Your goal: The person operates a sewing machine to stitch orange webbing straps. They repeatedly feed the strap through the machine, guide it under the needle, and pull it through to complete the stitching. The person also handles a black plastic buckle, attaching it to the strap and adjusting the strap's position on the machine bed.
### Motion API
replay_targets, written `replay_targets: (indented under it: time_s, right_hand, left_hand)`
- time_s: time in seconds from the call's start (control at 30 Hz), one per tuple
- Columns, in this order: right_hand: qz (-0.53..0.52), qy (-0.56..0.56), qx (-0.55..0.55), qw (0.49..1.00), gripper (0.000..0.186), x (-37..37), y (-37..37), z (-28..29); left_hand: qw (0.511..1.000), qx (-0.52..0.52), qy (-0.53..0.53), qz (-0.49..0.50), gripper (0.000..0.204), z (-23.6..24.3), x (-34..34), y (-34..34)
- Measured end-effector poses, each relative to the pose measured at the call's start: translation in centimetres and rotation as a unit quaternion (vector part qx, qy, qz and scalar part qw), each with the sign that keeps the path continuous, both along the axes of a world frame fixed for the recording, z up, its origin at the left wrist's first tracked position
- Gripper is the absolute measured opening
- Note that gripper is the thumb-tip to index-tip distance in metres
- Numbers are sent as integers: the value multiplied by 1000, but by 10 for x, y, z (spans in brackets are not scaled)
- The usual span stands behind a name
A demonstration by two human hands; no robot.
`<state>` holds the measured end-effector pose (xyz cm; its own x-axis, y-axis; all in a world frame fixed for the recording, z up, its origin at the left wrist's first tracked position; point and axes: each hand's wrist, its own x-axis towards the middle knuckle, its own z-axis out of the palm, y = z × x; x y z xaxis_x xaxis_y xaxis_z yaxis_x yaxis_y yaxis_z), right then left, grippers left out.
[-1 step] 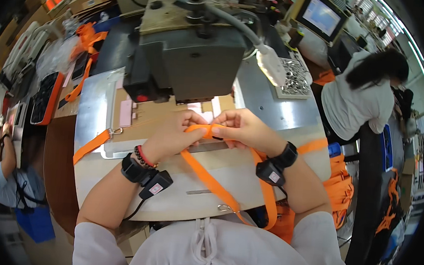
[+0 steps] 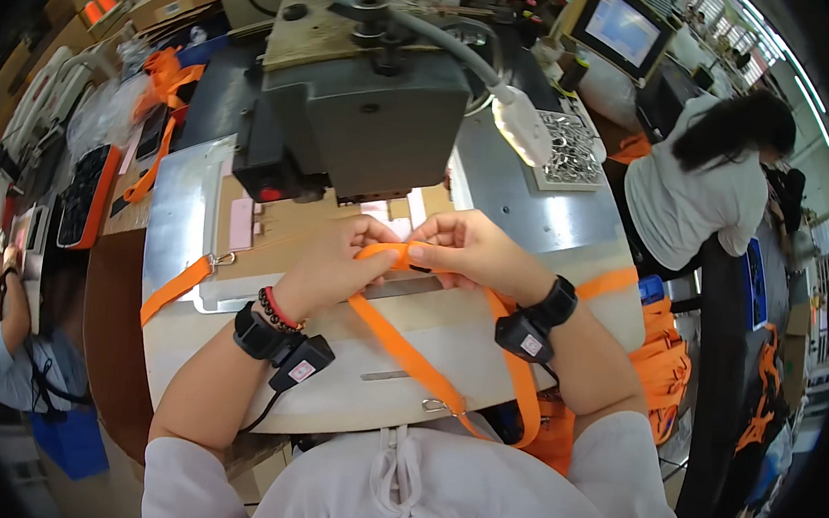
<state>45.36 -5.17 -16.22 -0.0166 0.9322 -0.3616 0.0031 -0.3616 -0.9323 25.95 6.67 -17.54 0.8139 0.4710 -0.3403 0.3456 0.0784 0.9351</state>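
Note:
My left hand (image 2: 337,258) and my right hand (image 2: 478,254) meet over the middle of the worktable, in front of the machine head. Thumbs and fingers of both pinch an orange webbing strap (image 2: 398,341), which is folded between them. A small dark piece (image 2: 420,268) shows on the strap by my right thumb; its kind is unclear. From my hands the strap hangs in loops toward the table's front edge, where a metal snap hook (image 2: 435,406) lies against it. At the left, another orange strap end (image 2: 175,292) with a metal hook (image 2: 224,260) rests on the table.
The dark sewing machine head (image 2: 366,129) stands just beyond my hands, a lit lamp (image 2: 522,126) beside it. A tray of metal hooks (image 2: 569,154) sits at the back right. Orange straps (image 2: 659,366) hang at the right. Co-workers sit on both sides.
The whole view has shifted slightly. My hands keep the same pinch on the strap.

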Motion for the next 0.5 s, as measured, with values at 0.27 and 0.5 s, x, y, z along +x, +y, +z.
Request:
replay_targets:
  time_s: [0.27,0.5]
  right_hand:
    - [-168,-49,134,975,20,3,12,-23]
    - [-235,-8,225,946,17,15,18,-48]
  left_hand:
    - [995,87,-42,27,21,-9,3,-7]
    - [990,134,-31,22,19,-10,2,-10]
